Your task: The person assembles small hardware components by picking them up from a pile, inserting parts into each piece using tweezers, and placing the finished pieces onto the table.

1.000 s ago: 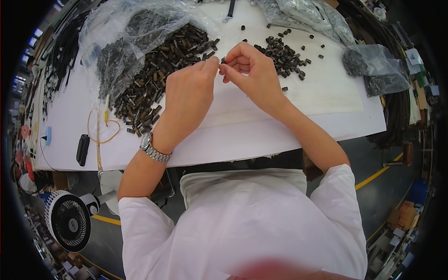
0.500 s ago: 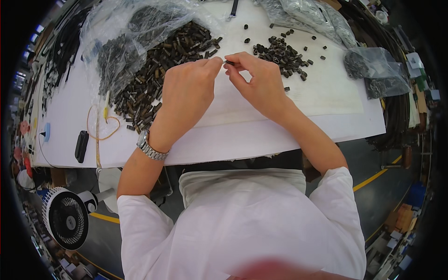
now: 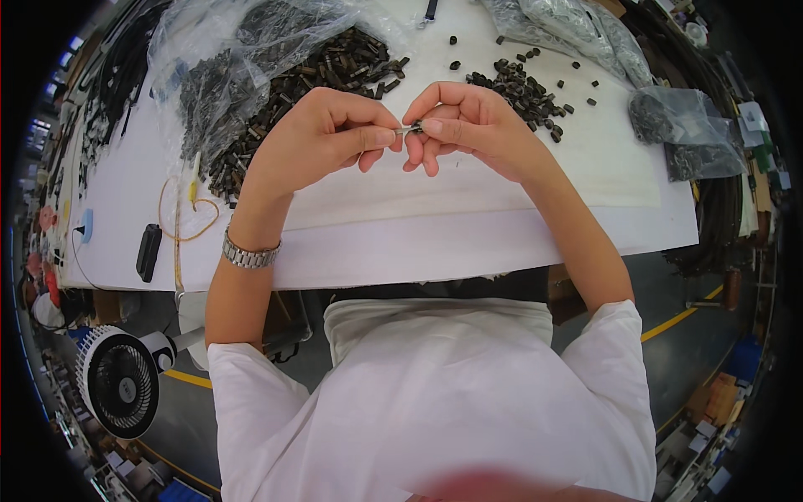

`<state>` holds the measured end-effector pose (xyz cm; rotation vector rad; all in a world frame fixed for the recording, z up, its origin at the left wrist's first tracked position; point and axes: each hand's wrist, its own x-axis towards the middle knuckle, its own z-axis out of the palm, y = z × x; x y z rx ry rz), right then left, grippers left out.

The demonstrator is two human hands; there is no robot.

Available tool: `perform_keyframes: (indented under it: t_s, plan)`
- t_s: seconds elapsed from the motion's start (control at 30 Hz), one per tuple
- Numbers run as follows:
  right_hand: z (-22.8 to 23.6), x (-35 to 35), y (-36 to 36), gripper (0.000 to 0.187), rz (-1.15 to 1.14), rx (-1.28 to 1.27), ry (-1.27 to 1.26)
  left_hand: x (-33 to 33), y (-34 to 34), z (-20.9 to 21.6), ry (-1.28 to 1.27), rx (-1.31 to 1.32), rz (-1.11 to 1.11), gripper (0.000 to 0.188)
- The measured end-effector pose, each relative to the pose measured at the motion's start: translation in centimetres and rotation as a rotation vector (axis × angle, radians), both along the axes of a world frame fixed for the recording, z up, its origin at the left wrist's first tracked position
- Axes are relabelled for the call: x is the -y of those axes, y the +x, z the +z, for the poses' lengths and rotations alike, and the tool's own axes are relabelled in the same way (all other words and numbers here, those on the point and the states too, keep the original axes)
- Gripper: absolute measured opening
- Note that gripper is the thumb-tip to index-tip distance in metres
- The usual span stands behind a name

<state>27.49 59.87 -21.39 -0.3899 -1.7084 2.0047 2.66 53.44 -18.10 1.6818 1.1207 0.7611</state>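
Above the white table [image 3: 401, 226], both hands meet at chest level. My left hand [image 3: 322, 138] pinches a thin, pale metal-looking piece [image 3: 404, 130] between thumb and forefinger. Its tip touches a small dark piece [image 3: 416, 126] that my right hand [image 3: 481, 130] grips with thumb and fingers. The exact kind of either piece is too small to make out. Behind my left hand lies a large heap of short dark tube-like pieces [image 3: 355, 63], partly under a clear plastic bag [image 3: 222, 92]. Beyond my right hand is a smaller pile of similar short dark pieces [image 3: 523, 88].
Filled plastic bags [image 3: 577, 33] lie at the far right, with smaller bags [image 3: 703, 155] at the right edge. To the left are a black oblong object [image 3: 148, 253] and a yellow cord [image 3: 191, 230]. A fan [image 3: 121, 381] stands below the table's left edge.
Both hands have rolled so that the thumbs show, and the fingers of my right hand have spread somewhat. The small pieces between them now show more plainly.
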Motion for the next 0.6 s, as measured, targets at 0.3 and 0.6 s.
perform_keyframes:
  t_s: [0.3,0.6]
  plan:
    - [-1.4,0.2,-1.1,0.019,0.048,-0.283,-0.275,-0.5,-0.6,-1.4,-0.241,0.509,-0.118,0.020]
    - [-0.1,2.8,-1.5,0.014,-0.498,0.010,0.355,-0.3,0.2,-1.6,-0.209,0.399,-0.025,0.022]
